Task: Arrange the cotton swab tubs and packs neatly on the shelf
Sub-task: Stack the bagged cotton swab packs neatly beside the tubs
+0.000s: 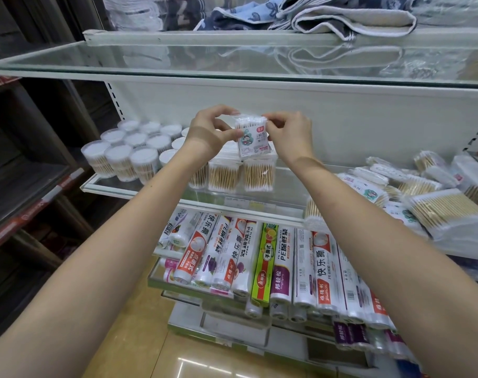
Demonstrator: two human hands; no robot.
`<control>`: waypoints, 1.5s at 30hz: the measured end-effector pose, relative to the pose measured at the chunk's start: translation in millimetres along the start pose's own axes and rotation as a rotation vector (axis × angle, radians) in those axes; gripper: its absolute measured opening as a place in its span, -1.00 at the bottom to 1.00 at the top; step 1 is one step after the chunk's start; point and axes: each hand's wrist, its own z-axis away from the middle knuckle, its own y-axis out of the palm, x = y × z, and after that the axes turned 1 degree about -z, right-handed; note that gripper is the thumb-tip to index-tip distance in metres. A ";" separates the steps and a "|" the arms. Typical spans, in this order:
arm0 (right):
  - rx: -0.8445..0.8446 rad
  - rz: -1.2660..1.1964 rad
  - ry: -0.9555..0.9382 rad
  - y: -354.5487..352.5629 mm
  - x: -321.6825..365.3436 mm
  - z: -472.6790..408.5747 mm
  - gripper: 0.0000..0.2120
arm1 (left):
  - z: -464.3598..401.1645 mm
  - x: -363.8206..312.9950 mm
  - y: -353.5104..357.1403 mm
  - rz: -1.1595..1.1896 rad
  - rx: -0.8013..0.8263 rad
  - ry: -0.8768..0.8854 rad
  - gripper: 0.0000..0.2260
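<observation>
Glass shop shelf (139,186) | left hand (210,132), right hand (289,135) both pinch small clear cotton-swab pack (252,139) above shelf | round clear tubs (128,148) left

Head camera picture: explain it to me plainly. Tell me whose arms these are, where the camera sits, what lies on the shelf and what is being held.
There is no machine here. The camera is worn on a person's head and looks forward and down, so the two bare arms reaching in are that person's own. The left hand and right hand together pinch the top corners of a small pack of cotton swabs, held up in front of the glass shelf. On that shelf stand round tubs of swabs at the left, upright packs in the middle and a loose heap of packs at the right. Rolls of plastic wrap lie on the shelf below.
</observation>
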 end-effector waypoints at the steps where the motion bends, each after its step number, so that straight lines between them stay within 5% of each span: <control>1: -0.003 -0.001 0.002 0.4 -0.6 -0.4 -0.78 | -0.4 0.0 0.2 -0.001 -0.001 0.001 -0.69; 20: 0.072 0.031 0.035 -5.1 3.5 5.4 -0.85 | -8.4 4.0 7.3 0.161 0.010 -0.139 -0.81; 37: 0.171 -0.177 0.013 -27.3 -2.8 11.8 -0.82 | -9.5 -2.1 17.9 0.071 -0.081 -0.043 -0.79; 42: 0.091 -0.267 -0.023 -45.3 -4.2 12.0 -0.76 | -5.8 -20.1 33.1 0.231 0.128 -0.082 -0.67; 45: 0.097 -0.268 -0.033 -56.1 -7.2 10.7 -0.74 | -3.7 -27.5 43.8 0.254 0.238 -0.059 -0.78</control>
